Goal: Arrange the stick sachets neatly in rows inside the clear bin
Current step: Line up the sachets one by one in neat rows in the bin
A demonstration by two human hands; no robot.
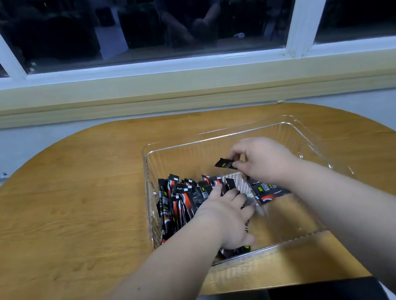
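I'm standing over an oval wood-grain table (pixel 73 219) that's carrying the clear bin (pixel 187 156), which is sitting flat on its right half, close to my edge.

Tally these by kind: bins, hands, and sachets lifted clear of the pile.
Bins: 1, the clear bin
Hands: 2, the left hand and the right hand
Lifted sachets: 1, the sachet pinched by the right hand
Total: 4
The packed sachets overlap too much to count.
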